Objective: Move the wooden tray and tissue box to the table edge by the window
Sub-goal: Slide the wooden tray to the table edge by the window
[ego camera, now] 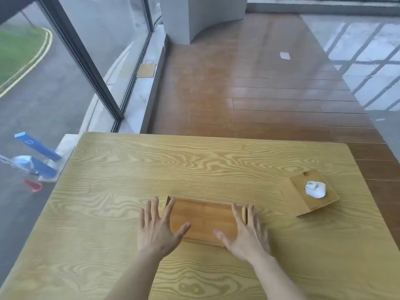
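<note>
A flat brown wooden tray lies on the light wood table, near its front middle. My left hand is spread over the tray's left end, fingers apart, thumb resting on the tray floor. My right hand is spread over the right end in the same way. Neither hand grips anything. A wooden tissue box with a white tissue poking out of its top sits at the table's right edge, well apart from both hands.
The window glass with a dark frame runs along the table's left side. Blue and red objects show beyond the left table edge. A brown plank floor lies past the far edge.
</note>
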`<action>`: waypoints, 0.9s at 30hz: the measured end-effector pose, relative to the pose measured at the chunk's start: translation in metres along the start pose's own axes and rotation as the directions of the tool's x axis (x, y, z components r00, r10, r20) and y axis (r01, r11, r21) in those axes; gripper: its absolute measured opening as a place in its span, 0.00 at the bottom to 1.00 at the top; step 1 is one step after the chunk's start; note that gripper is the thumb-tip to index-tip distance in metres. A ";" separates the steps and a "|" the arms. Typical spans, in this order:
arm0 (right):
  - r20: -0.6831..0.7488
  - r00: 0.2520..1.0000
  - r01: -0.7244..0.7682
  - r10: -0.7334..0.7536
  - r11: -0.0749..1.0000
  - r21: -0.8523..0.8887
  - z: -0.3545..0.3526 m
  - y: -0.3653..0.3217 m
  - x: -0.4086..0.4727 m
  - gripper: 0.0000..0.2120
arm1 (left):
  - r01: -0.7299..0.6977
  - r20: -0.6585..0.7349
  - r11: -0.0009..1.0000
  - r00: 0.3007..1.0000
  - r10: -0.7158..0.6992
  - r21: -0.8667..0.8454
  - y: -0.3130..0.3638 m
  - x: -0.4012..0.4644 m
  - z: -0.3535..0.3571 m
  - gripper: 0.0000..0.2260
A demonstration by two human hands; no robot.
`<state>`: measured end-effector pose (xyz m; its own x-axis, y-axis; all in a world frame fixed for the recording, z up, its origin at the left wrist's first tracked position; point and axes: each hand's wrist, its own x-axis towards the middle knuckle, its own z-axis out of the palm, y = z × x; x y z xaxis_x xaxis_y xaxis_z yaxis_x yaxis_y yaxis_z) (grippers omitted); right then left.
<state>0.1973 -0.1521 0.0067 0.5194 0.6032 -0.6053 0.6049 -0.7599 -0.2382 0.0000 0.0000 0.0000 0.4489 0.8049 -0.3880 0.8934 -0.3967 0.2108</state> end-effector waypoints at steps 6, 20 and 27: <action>0.041 0.997 -0.075 0.073 0.996 0.048 0.015 -0.004 0.005 0.56 | 0.107 0.106 0.991 0.990 -0.098 -0.083 -0.009 0.009 0.017 0.39; -0.077 0.978 -0.183 0.193 0.976 0.116 0.029 -0.024 0.018 0.44 | 0.169 0.120 0.916 0.984 -0.133 -0.364 -0.012 0.015 0.028 0.33; -0.084 0.983 -0.152 0.162 0.982 0.113 0.030 -0.051 0.022 0.43 | 0.196 0.042 0.897 0.980 -0.196 -0.396 -0.036 0.021 0.019 0.31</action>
<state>0.1598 -0.1069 -0.0171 0.6593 0.4904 -0.5700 0.4469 -0.8652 -0.2274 -0.0222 0.0226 -0.0331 0.2656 0.8476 -0.4593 0.8835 -0.0233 0.4679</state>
